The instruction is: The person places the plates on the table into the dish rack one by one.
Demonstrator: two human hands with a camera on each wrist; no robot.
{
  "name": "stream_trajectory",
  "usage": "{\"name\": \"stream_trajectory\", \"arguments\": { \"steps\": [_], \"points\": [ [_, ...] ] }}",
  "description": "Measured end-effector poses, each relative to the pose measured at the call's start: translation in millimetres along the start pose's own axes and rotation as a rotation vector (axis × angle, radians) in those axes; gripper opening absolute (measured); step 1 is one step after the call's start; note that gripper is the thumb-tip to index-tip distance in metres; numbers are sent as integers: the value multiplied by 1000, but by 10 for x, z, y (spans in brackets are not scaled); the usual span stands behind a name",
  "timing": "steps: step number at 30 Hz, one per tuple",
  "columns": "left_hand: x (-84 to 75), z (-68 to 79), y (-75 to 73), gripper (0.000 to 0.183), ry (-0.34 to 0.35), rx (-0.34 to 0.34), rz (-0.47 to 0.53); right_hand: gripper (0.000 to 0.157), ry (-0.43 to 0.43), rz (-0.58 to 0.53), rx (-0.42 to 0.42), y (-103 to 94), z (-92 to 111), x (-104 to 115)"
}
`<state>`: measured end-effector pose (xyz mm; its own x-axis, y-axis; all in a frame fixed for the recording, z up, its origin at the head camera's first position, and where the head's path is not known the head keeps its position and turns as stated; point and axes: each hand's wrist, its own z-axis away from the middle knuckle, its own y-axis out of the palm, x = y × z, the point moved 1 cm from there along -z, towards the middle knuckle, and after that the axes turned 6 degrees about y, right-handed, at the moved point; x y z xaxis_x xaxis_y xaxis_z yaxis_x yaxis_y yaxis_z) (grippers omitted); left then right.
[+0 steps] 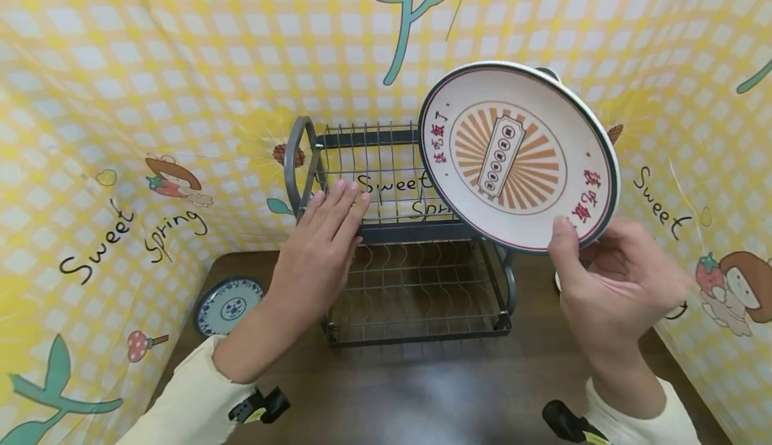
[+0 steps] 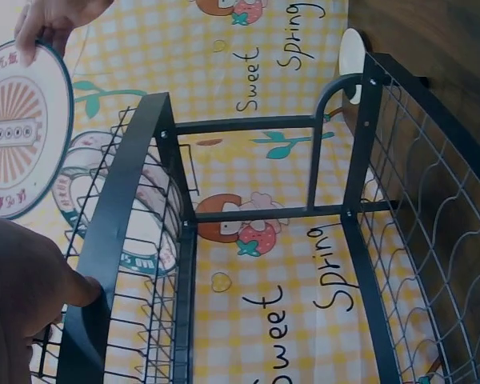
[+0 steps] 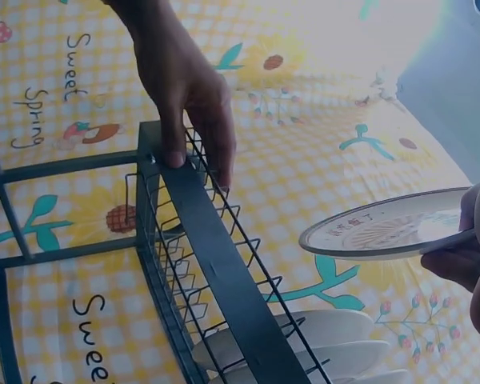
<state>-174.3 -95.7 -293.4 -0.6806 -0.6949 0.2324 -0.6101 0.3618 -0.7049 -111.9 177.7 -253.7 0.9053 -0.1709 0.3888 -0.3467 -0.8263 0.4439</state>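
My right hand (image 1: 615, 291) pinches a white plate (image 1: 543, 157) by its rim, thumb on the printed face. The plate has a dark rim, red characters and an orange sunburst. It is tilted, raised near the upper right of a dark metal two-tier dish rack (image 1: 410, 232). My left hand (image 1: 316, 250) holds the rack's upper tier near its left end, its thumb against the front bar and its fingers reaching over the wires. Several white plates (image 3: 336, 324) stand in the upper tier. In the head view the held plate covers that end. The lower wire tier (image 1: 416, 284) holds no plate.
A blue-and-white patterned plate (image 1: 232, 305) lies on the brown table (image 1: 386, 391) to the rack's left. Another white dish (image 2: 352, 60) is partly visible at the right, mostly hidden by my right hand in the head view. Yellow checked cloth (image 1: 241, 63) surrounds the back and sides.
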Motion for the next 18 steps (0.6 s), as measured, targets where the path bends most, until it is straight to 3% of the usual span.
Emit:
{"name": "stream_trajectory", "arguments": {
  "steps": [9,14,18],
  "points": [
    [18,-26,-3,56,43,-3,0,14,-128,277,-89,146,-49,-147],
    [6,-31,23,55,42,-12,2,22,-129,489,-44,201,-70,-226],
    [0,-28,30,54,44,-6,-14,23,-93,507,9,279,-72,-286]
  ]
}}
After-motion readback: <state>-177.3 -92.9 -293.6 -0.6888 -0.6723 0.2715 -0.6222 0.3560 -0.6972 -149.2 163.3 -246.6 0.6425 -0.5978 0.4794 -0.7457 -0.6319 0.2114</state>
